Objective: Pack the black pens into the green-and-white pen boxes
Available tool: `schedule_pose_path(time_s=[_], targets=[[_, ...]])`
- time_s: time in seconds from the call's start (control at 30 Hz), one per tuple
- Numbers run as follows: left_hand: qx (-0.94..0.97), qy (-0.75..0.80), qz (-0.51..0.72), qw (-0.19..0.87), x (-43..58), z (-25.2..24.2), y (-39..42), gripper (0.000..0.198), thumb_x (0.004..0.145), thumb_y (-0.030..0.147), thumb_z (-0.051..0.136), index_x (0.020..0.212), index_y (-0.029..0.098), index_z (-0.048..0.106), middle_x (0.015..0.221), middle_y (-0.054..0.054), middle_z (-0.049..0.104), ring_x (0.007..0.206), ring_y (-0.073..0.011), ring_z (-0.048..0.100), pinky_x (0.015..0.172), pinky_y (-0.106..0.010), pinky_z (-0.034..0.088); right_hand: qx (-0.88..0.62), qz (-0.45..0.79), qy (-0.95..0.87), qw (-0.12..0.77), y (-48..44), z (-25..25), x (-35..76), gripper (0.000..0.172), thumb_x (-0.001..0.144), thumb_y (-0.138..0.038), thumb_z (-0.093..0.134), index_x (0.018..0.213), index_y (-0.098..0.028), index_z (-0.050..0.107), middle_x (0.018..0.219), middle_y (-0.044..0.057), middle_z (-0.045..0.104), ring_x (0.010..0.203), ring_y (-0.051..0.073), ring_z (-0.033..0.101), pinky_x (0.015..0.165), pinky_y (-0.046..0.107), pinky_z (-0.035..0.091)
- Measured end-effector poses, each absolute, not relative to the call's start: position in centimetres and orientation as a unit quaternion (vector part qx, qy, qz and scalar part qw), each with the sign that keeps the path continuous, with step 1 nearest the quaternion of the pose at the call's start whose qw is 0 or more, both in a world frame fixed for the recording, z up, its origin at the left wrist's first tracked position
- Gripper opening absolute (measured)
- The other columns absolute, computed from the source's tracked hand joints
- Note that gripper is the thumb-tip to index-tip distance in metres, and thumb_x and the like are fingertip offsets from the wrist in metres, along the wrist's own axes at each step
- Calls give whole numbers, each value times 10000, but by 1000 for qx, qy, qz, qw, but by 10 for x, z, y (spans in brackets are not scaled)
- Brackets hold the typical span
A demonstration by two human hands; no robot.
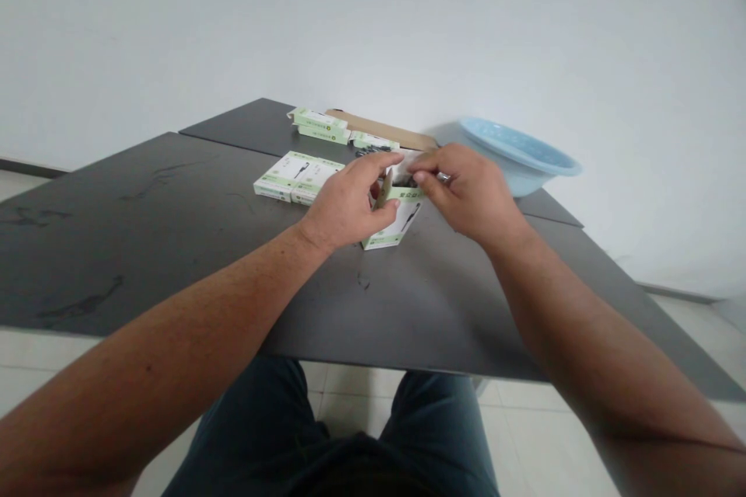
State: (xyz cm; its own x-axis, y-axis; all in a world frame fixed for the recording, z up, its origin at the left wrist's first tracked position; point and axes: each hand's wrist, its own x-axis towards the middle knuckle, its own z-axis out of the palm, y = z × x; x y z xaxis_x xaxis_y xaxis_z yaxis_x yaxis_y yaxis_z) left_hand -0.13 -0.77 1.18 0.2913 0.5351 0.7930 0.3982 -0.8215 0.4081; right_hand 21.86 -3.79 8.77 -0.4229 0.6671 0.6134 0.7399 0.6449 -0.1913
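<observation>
Near the middle of the table stands a small white and green carton (396, 225), its top open and a pen-like item printed on its front. My left hand (353, 202) grips its left side, thumb near the front and fingers behind, by a raised flap (385, 188). At the opening my right hand (466, 186) is closed in a pinch. A small shiny end shows beside its fingers, but what it holds is mostly hidden. Dark contents are partly visible inside the carton's mouth.
Two closed cartons (298, 175) lie side by side left of my left hand. Farther back are stacked cartons (320, 124), several dark pens (373, 149) and a flat brown cardboard piece (378, 128). A light blue basin (518, 155) stands at the back right, near the wall.
</observation>
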Motion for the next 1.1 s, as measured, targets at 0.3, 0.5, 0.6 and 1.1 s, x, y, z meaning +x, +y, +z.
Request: schedule_pose_path(time_s=[0.3,0.5,0.6,1.1], targets=[[801,281,524,70,-2,12,-6,660,834,188,720,1486,192,616,1316,-92,736,1093,-245,741,1035,-400,621,-403,-62,-845,346,-46,75,222,356,1097,-469,515,1112,-256,799,1170,130,809,1181,316,709,1111,515,531],[808,279,516,55,-3,14,-8,605,869,198,707,1470,174,642,1327,-106,742,1102,-244,729,1032,-394,620,-387,-33,-815,429,-46,58,235,357,1067,-494,602,1293,-267,760,1394,155,717,1279,321,682,1025,504,603],[818,250,517,30,-5,13,-4,490,922,214,682,1408,155,692,1284,-115,755,1112,-247,726,1021,-398,623,-427,76,-783,447,-34,40,238,660,1014,-602,667,1577,-284,540,1593,181,583,1257,333,705,907,474,649],[826,213,521,28,-1,5,1,356,1004,272,668,1352,203,705,1253,-88,751,1114,-237,717,946,-384,627,-439,193,-774,414,-32,-9,230,603,979,-567,724,1451,-243,534,1363,143,752,1172,345,735,1013,537,597]])
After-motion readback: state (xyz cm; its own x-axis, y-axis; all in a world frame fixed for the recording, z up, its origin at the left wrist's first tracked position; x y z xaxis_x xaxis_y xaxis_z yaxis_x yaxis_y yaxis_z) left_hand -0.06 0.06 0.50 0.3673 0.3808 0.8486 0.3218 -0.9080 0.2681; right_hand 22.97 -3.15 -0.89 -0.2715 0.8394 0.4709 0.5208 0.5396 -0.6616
